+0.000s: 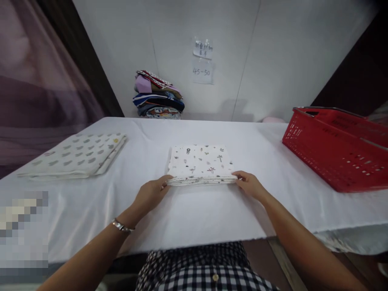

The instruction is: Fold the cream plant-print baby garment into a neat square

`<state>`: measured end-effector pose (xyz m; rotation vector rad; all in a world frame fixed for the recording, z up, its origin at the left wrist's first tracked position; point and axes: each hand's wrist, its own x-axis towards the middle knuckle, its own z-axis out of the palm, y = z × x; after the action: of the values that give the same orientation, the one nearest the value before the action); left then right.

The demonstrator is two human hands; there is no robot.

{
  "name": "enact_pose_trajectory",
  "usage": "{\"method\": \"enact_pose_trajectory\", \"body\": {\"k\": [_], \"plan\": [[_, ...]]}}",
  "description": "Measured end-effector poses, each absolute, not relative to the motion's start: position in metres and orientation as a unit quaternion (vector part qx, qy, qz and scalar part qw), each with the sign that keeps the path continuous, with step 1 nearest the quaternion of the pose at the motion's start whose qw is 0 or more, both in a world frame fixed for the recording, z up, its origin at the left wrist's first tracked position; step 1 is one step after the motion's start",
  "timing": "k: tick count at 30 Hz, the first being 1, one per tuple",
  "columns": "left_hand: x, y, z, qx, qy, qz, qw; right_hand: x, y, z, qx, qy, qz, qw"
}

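A folded white cloth with small printed figures (200, 163) lies flat in the middle of the white-covered table (194, 210). My left hand (151, 195) pinches its near left corner. My right hand (250, 185) holds its near right corner. Both arms reach in from the near edge, and a metal bracelet sits on my left wrist.
A folded white cloth with grey-green spots (75, 155) lies at the left of the table. A red plastic basket (336, 147) stands at the right. A stack of folded coloured fabrics (157, 97) sits at the back against the wall, under two paper notes (202, 60).
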<state>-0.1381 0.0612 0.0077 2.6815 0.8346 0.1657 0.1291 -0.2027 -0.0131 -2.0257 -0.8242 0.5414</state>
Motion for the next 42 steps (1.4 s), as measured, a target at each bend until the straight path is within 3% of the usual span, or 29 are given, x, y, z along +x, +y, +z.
{"method": "enact_pose_trajectory", "body": {"k": [8, 16, 26, 42], "plan": [[-0.136, 0.061, 0.012, 0.876, 0.345, 0.068, 0.332, 0.135, -0.195, -0.006, -0.809, -0.270, 0.270, 0.446], [-0.124, 0.054, 0.015, 0.873, 0.404, 0.093, 0.257, 0.139, -0.180, -0.005, -0.776, -0.235, 0.258, 0.525], [-0.119, 0.054, 0.013, 0.859, 0.425, 0.098, 0.268, 0.132, -0.169, 0.022, -0.713, -0.213, 0.297, 0.598], [-0.123, 0.061, 0.008, 0.750, 0.450, 0.076, 0.479, 0.134, -0.162, 0.030, -0.630, -0.157, 0.353, 0.673]]}}
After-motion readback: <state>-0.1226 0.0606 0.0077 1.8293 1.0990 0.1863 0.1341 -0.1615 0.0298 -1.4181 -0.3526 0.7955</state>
